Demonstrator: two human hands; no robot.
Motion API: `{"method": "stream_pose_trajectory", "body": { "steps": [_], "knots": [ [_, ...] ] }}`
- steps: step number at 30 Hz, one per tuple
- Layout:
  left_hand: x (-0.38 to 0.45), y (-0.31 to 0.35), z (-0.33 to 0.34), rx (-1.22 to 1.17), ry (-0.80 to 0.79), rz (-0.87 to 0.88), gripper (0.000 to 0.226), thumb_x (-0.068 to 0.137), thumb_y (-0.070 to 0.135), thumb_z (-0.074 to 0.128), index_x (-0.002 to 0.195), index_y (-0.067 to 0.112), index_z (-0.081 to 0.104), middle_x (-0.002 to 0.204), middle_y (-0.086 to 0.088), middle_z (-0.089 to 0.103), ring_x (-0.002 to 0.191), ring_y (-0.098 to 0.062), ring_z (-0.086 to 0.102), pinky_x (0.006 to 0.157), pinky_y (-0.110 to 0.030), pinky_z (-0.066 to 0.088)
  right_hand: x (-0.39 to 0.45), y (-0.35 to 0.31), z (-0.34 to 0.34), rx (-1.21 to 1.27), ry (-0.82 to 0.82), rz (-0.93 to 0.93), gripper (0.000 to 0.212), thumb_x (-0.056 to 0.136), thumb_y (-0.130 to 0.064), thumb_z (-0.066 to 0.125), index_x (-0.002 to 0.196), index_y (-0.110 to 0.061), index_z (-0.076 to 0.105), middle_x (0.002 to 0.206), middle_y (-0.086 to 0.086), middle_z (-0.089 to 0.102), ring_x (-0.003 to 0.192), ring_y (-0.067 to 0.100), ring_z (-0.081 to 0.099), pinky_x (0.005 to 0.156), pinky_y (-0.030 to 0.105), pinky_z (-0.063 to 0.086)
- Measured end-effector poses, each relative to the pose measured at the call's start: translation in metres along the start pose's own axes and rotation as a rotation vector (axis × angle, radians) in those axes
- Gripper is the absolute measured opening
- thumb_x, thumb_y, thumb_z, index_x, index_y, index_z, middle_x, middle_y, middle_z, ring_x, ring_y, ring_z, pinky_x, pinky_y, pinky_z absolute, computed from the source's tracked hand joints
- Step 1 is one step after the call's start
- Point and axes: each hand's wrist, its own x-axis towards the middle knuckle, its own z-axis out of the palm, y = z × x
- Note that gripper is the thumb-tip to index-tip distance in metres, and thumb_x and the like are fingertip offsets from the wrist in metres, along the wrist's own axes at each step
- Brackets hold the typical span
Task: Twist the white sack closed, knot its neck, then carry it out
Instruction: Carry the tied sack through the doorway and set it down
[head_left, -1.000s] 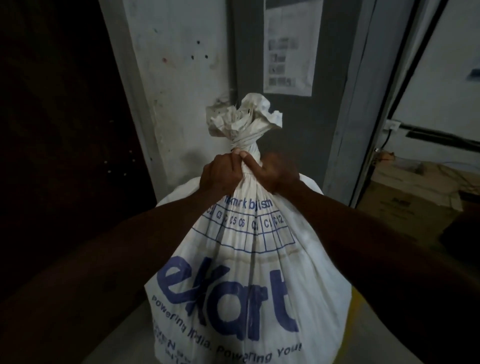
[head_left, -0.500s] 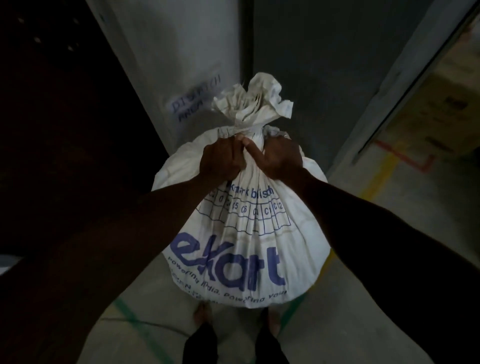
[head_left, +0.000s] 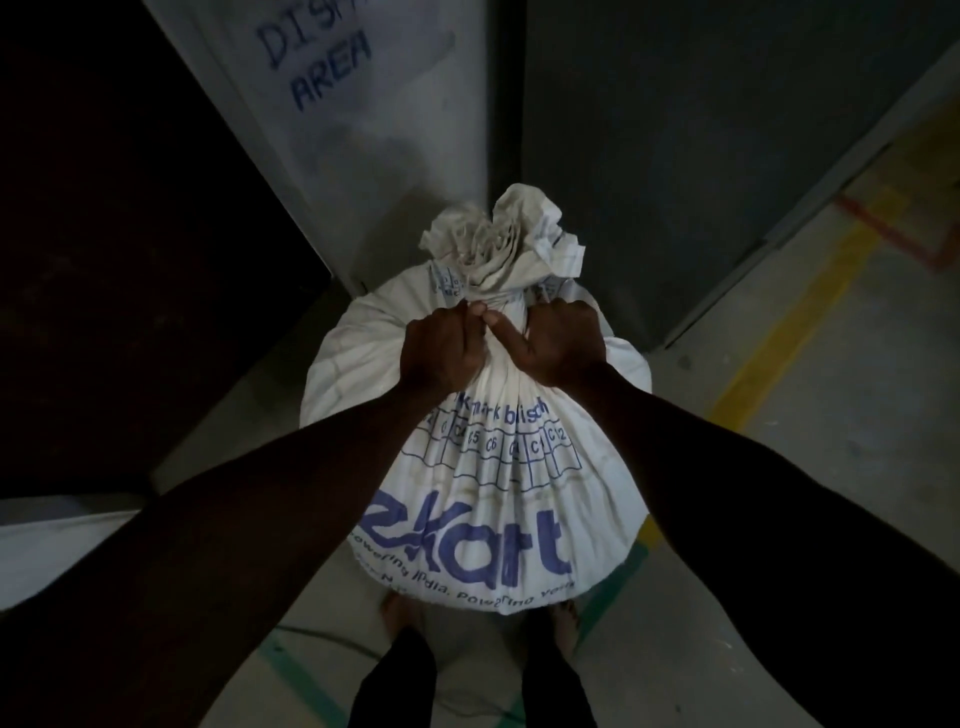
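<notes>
Left hand (head_left: 441, 349): fingers curled round the gathered neck (head_left: 501, 306) of the white sack (head_left: 488, 467), knuckles up, thumb tip meeting the other thumb. Right hand (head_left: 558, 345): likewise clenched on the neck from the opposite side, thumb laid along the cloth.

Step in hand, by judgement: neck bunched and cinched, the knot apparently made or being drawn tight; the sack seemed to hang from both grips between the person's feet, so the carry looked to have begun. Next move would call for a firm two-handed hold on the neck and a clear path out.

Sack: woven white fabric, full and rounded, pleated into tight folds below the grips, printed in blue with a lettered grid and a large logo. Crumpled mouth (head_left: 504, 236): a stiff, creased ruffle above the hands.

Surround: grey concrete floor (head_left: 831, 467) with a yellow painted line (head_left: 789, 322); pale wall panel (head_left: 363, 130) hand-lettered in blue; dark doorway to the left.
</notes>
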Motion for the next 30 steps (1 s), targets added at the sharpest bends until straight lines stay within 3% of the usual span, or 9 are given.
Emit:
{"method": "stream_pose_trajectory", "body": {
  "steps": [7,12,17,19,30],
  "knots": [
    [-0.022,-0.043,0.093,-0.012,0.039,-0.005,0.062,0.093,0.039,0.016,0.081,0.004,0.066,0.075,-0.021,0.071,0.070,-0.041,0.068,0.061,-0.038,0.047,-0.053,0.014,0.093,-0.053,0.028,-0.008,0.078,0.098,-0.064,0.035,0.043,-0.011,0.051,0.039,0.009,0.053,0.037,0.029,0.054,0.052,0.028,0.041],
    [-0.027,-0.053,0.142,0.079,0.081,0.027,0.047,0.101,0.032,0.035,0.071,0.009,0.064,0.055,-0.011,0.064,0.049,-0.030,0.063,0.045,-0.028,0.039,-0.073,0.033,0.125,-0.052,0.007,0.021,0.079,0.097,-0.066,0.029,0.050,-0.010,0.055,0.047,0.013,0.060,0.045,0.030,0.060,0.057,0.034,0.047],
    [-0.048,-0.070,0.184,0.004,0.091,0.012,0.052,0.106,0.038,0.023,0.094,0.005,0.061,0.080,-0.016,0.063,0.073,-0.032,0.062,0.063,-0.038,0.049,-0.097,0.034,0.151,-0.017,-0.163,0.099,0.075,0.095,-0.072,0.021,0.082,-0.011,0.062,0.079,0.010,0.069,0.074,0.032,0.067,0.076,0.043,0.046],
    [-0.058,-0.074,0.196,-0.046,0.093,0.033,0.052,0.107,0.037,0.019,0.095,0.004,0.057,0.087,-0.015,0.059,0.080,-0.031,0.058,0.070,-0.041,0.049,-0.110,0.034,0.164,-0.030,-0.202,0.119,0.074,0.096,-0.071,0.016,0.090,-0.011,0.059,0.081,0.009,0.068,0.077,0.033,0.067,0.079,0.044,0.044],
    [-0.059,-0.078,0.223,0.085,0.202,0.074,0.044,0.107,0.028,0.026,0.088,0.005,0.059,0.082,-0.013,0.060,0.080,-0.030,0.057,0.073,-0.040,0.047,-0.118,0.036,0.190,-0.096,-0.226,0.146,0.071,0.100,-0.065,0.018,0.095,-0.010,0.062,0.086,0.010,0.070,0.087,0.033,0.064,0.080,0.044,0.040]
  ]
}}
